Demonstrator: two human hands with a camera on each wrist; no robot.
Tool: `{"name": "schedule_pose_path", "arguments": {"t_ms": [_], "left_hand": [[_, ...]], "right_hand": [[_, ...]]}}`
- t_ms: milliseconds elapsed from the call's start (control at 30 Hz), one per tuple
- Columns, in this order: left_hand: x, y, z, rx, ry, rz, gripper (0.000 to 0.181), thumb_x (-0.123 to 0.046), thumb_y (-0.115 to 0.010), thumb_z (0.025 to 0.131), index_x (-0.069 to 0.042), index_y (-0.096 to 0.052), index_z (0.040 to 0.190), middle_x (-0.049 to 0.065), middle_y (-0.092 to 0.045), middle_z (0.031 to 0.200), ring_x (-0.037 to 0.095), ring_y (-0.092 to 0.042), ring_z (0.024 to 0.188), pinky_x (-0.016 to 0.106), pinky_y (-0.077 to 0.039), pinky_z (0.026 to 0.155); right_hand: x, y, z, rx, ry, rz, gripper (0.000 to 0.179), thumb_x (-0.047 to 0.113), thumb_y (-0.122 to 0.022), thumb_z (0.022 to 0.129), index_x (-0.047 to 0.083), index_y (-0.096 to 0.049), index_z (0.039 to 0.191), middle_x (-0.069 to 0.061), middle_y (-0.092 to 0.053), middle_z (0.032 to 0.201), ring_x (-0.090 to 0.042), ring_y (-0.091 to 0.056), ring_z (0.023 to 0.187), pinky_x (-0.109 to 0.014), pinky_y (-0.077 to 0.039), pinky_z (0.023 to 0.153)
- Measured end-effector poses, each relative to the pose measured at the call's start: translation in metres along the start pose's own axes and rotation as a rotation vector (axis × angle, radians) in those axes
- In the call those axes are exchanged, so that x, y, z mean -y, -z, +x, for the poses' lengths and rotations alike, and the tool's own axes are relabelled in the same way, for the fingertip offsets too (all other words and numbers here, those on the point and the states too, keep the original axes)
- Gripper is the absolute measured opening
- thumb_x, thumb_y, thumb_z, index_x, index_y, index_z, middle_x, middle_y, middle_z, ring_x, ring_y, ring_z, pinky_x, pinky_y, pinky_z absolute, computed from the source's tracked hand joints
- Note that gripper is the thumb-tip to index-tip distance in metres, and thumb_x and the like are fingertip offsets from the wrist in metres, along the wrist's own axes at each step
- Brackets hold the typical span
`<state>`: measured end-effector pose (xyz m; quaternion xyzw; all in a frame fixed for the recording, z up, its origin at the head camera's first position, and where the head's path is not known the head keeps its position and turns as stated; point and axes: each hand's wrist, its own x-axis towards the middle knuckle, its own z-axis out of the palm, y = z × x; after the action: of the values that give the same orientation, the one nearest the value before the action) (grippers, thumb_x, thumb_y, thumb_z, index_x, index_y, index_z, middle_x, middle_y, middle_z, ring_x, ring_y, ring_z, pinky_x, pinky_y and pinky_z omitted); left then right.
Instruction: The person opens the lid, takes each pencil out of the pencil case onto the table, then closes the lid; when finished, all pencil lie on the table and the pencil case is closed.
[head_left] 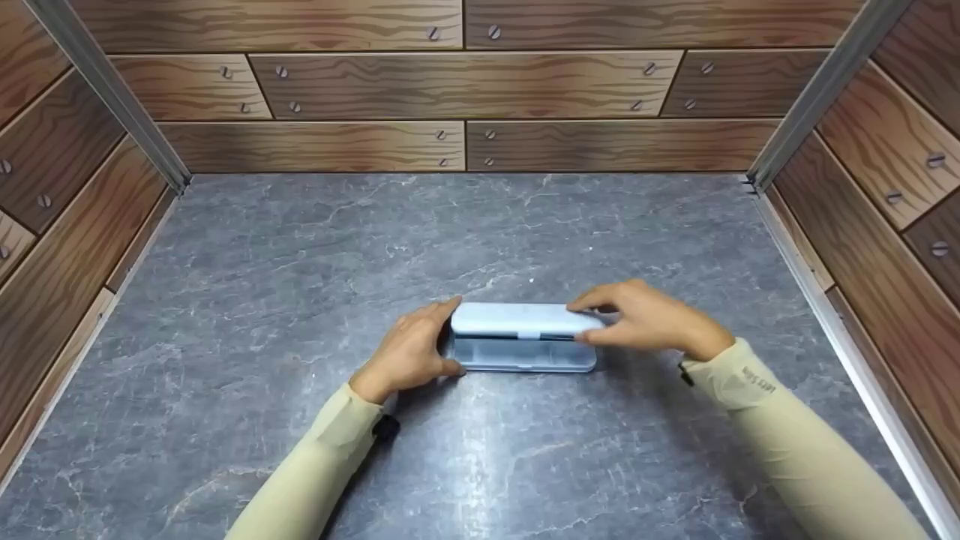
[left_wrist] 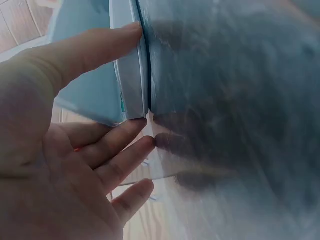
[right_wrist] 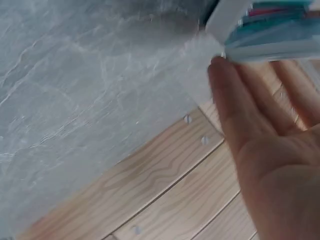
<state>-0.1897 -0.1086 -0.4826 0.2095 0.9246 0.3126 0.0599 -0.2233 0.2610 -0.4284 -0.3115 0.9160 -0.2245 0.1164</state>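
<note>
A pale blue plastic pencil case (head_left: 525,355) lies lengthwise on the marbled surface. Its lid (head_left: 502,318) is raised partway, leaving a gap along the front. My left hand (head_left: 409,346) grips the left end, thumb at the lower front corner and fingers around the back. In the left wrist view the thumb (left_wrist: 95,50) presses along the case's edge. My right hand (head_left: 645,319) pinches the lid's right end, with the thumb at its front edge and fingertips on top. Through the open side in the right wrist view, teal and red contents (right_wrist: 275,17) show.
The marbled grey tabletop (head_left: 315,247) spreads around the case. Wood-patterned panels (head_left: 465,86) wall in the back and both sides, with metal posts (head_left: 825,97) at the far corners. A dark wrist strap (head_left: 386,427) sits at the left sleeve.
</note>
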Motion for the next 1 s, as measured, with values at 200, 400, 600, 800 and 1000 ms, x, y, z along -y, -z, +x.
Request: {"name": "schedule_pose_path", "arguments": {"t_ms": [200, 400, 600, 800, 1000], "left_hand": [[-0.003, -0.001, 0.000, -0.001, 0.040, 0.005, 0.120, -0.021, -0.103, 0.076, 0.003, -0.036, 0.172, 0.025, -0.053, 0.170, 0.045, -0.052, 0.158, 0.061, -0.035, 0.136], [-0.003, -0.004, 0.000, -0.011, 0.046, -0.005, 0.129, -0.022, -0.104, 0.075, 0.004, -0.028, 0.175, 0.024, -0.049, 0.173, 0.044, -0.049, 0.160, 0.062, -0.036, 0.134], [-0.004, -0.002, -0.003, -0.031, 0.044, 0.011, 0.131, -0.022, -0.105, 0.074, 0.007, -0.025, 0.174, 0.025, -0.049, 0.173, 0.044, -0.051, 0.158, 0.062, -0.037, 0.134], [-0.007, -0.003, -0.005, -0.020, 0.048, 0.006, 0.129, -0.022, -0.103, 0.076, 0.007, -0.024, 0.175, 0.026, -0.047, 0.174, 0.046, -0.051, 0.158, 0.063, -0.036, 0.135], [-0.010, -0.008, -0.007, -0.052, 0.046, 0.007, 0.105, -0.018, -0.101, 0.077, 0.007, -0.046, 0.162, 0.024, -0.064, 0.153, 0.043, -0.063, 0.143, 0.061, -0.048, 0.125]], "right_hand": [[-0.009, 0.013, 0.002, -0.046, -0.082, 0.209, 0.034, 0.032, -0.081, 0.104, 0.013, -0.084, 0.132, -0.008, -0.086, 0.124, -0.017, -0.080, 0.109, -0.031, -0.066, 0.095], [-0.016, 0.020, 0.009, -0.091, -0.189, 0.464, 0.033, 0.021, -0.073, 0.110, 0.002, -0.079, 0.136, -0.021, -0.082, 0.129, -0.015, -0.081, 0.103, -0.027, -0.067, 0.093], [-0.023, 0.024, 0.028, -0.134, -0.280, 0.701, 0.039, 0.016, -0.073, 0.109, -0.009, -0.073, 0.140, -0.020, -0.080, 0.130, -0.015, -0.084, 0.097, -0.037, -0.069, 0.098], [-0.030, 0.027, 0.044, -0.125, -0.361, 0.774, 0.046, 0.020, -0.071, 0.111, -0.011, -0.068, 0.145, -0.013, -0.077, 0.131, -0.012, -0.080, 0.100, -0.037, -0.071, 0.094], [-0.034, 0.025, 0.046, -0.109, -0.397, 0.816, 0.049, 0.021, -0.073, 0.110, -0.012, -0.066, 0.146, -0.015, -0.078, 0.129, -0.016, -0.079, 0.100, -0.037, -0.071, 0.094]]}}
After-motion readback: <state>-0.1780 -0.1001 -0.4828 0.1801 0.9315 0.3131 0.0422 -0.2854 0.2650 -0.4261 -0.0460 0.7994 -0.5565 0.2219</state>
